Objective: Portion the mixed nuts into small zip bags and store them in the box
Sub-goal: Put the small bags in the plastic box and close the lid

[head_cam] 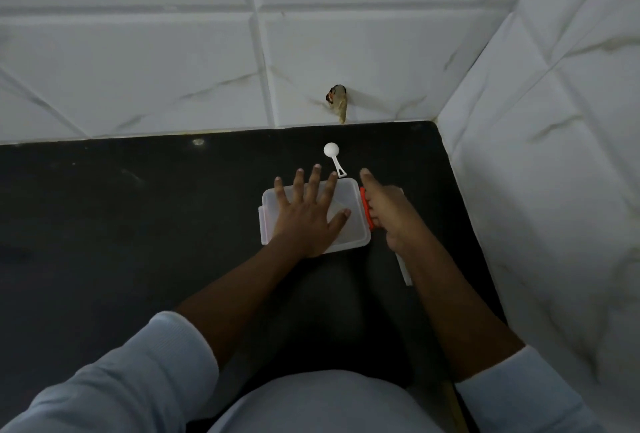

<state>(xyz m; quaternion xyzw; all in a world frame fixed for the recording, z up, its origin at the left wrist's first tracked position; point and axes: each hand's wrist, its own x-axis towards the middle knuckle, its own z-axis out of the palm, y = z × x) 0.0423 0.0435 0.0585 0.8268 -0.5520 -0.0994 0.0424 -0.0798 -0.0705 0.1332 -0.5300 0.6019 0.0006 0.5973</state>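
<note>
A clear plastic box (pixel 356 235) with its lid on sits on the black counter (pixel 138 224). My left hand (pixel 308 214) lies flat on the lid, fingers spread and straight. My right hand (pixel 388 211) is at the box's right side, fingers curled round the orange latch (pixel 364 204), thumb pointing up. A pale bag shape shows faintly through the lid. Its contents cannot be made out. A white measuring scoop (pixel 332 152) lies just behind the box.
White tiled walls close the counter at the back and right. A hole in the back wall (pixel 337 101) sits above the scoop. A thin clear strip (pixel 405 270) lies under my right forearm. My body fills the lower edge.
</note>
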